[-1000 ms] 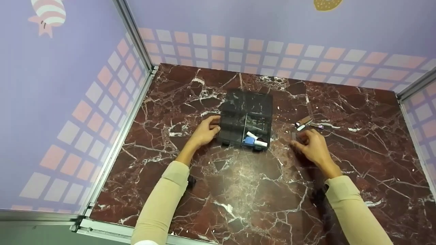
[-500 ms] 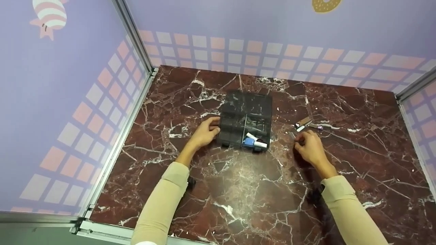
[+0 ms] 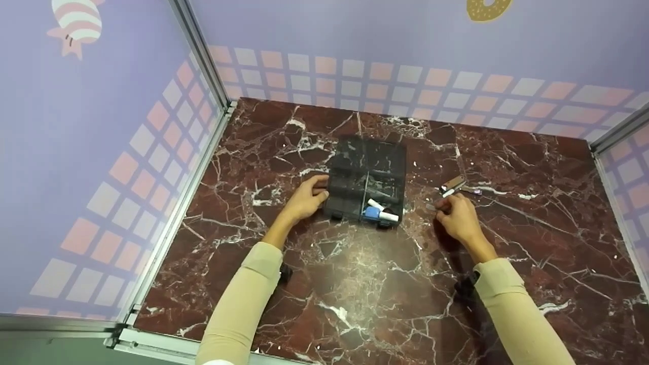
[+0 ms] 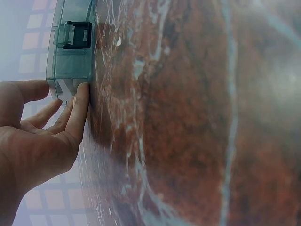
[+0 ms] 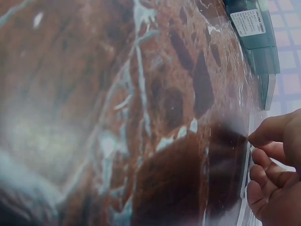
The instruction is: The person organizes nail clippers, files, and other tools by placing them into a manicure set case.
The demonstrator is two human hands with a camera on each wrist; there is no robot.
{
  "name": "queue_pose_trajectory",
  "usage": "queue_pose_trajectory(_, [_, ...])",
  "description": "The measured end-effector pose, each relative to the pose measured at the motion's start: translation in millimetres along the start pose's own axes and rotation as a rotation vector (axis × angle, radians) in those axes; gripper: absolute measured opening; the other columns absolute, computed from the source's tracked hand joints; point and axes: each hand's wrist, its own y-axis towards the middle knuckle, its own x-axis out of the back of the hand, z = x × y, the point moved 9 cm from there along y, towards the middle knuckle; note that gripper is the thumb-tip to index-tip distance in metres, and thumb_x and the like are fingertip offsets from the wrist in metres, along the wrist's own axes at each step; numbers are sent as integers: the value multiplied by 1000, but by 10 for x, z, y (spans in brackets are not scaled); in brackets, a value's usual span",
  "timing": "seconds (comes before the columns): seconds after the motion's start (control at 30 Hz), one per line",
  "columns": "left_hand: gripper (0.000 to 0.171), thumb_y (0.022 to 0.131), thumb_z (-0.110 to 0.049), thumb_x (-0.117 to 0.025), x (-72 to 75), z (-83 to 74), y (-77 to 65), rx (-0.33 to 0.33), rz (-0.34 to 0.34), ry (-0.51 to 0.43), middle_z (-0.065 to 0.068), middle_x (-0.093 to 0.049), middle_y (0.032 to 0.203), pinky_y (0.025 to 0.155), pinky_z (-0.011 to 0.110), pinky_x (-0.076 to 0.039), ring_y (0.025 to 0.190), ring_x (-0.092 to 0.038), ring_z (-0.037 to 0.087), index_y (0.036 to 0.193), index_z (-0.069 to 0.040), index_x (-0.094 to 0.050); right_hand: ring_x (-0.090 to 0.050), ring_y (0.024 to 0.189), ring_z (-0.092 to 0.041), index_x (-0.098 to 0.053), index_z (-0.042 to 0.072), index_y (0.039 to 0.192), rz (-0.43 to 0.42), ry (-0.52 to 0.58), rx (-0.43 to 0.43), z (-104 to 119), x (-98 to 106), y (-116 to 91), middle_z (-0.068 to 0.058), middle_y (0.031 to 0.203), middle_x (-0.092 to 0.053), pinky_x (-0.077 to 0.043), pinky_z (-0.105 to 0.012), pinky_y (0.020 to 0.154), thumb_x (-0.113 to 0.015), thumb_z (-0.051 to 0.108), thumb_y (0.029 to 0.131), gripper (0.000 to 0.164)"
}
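Observation:
A dark see-through plastic compartment box (image 3: 350, 175) lies on the marbled table. In its front right compartment are a blue bottle with a white cap (image 3: 372, 212) and a white stick-like piece (image 3: 375, 204). My left hand (image 3: 304, 199) touches the box's left side with thumb and fingertips; in the left wrist view its fingers reach out to the wall beside a black latch (image 4: 77, 35). To the right of the box, my right hand (image 3: 459, 215) pinches a thin clear plastic strip (image 3: 431, 207) close to the tabletop. Part of the strip is hidden by the fingers.
Just beyond my right hand lie a brown piece (image 3: 453, 183), a white stick (image 3: 453, 190) and a small silver and purple item (image 3: 472, 190). A paper label (image 5: 248, 22) is stuck on the box's right side. Patterned walls (image 3: 395, 81) enclose the table.
My right hand has shifted slightly left, keeping its pinch on the clear plastic strip, which shows at a different angle. My left hand and the box stay in place.

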Motion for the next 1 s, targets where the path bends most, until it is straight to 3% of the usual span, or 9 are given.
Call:
queue_pose_trajectory(0.3, [53,107,-1,-55,-6,-6,-11,1,0,0,24,-51,153,102,45,-58,137,-57,37,158,2,-43,-52,109,-48,-69,1,96,72,-86,-32,0,11,-2,-22,106,-64,-37,-69,94,-73,5,83,14])
queue_pose_trajectory(0.53, [52,107,0,-54,-2,-8,-1,-3,0,-17,25,-51,153,102,46,-58,136,-57,38,158,3,-43,-59,91,-38,-69,0,95,35,-28,60,114,20,59,-18,90,-69,-45,-56,85,-75,-1,87,9])
queue_pose_trajectory(0.73, [52,107,0,-55,9,0,-2,-7,-4,0,25,-51,153,100,45,-59,136,-58,37,158,2,-44,-64,83,-33,-69,0,94,14,97,151,452,-36,221,-16,91,-69,-51,-47,79,-74,-6,88,10])
queue_pose_trajectory(1.0, [52,107,-2,-55,5,-12,-13,-2,-3,33,23,-51,154,100,45,-59,136,-58,36,158,1,-44,-64,77,-25,-70,1,92,43,152,263,971,-237,489,-12,88,-67,-54,-38,72,-76,-5,87,9])
